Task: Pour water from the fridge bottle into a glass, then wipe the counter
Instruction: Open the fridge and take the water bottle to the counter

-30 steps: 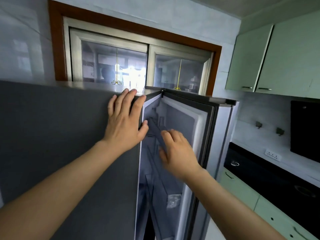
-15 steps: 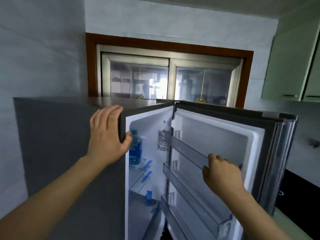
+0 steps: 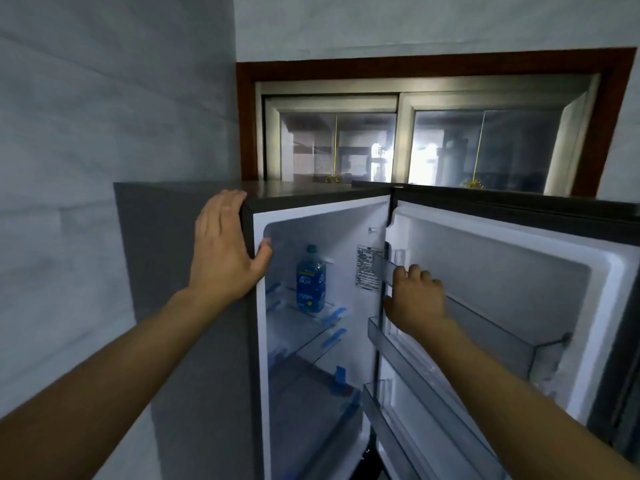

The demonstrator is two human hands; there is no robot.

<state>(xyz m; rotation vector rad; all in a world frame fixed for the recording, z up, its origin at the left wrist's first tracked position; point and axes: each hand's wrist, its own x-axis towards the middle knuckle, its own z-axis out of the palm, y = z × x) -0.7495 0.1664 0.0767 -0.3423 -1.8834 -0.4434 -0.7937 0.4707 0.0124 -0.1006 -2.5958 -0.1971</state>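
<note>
Head view: an open fridge [image 3: 194,306] with a person's two hands on it.
Left hand [image 3: 225,247] lies flat, fingers spread, on the cabinet's front corner; right hand [image 3: 415,299] curls over the door shelf [image 3: 491,320] rail. Blue bottle [image 3: 310,278] stands upright on the top glass shelf [image 3: 304,327] inside, between both hands.

bare forearms, seemingly ringless left hand [image 3: 221,247]

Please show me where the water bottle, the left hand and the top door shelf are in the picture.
water bottle [image 3: 310,280]: head view, on its blue label.
left hand [image 3: 221,251]: head view, on the back of the hand.
top door shelf [image 3: 491,323]: head view, on its clear front wall.
</note>
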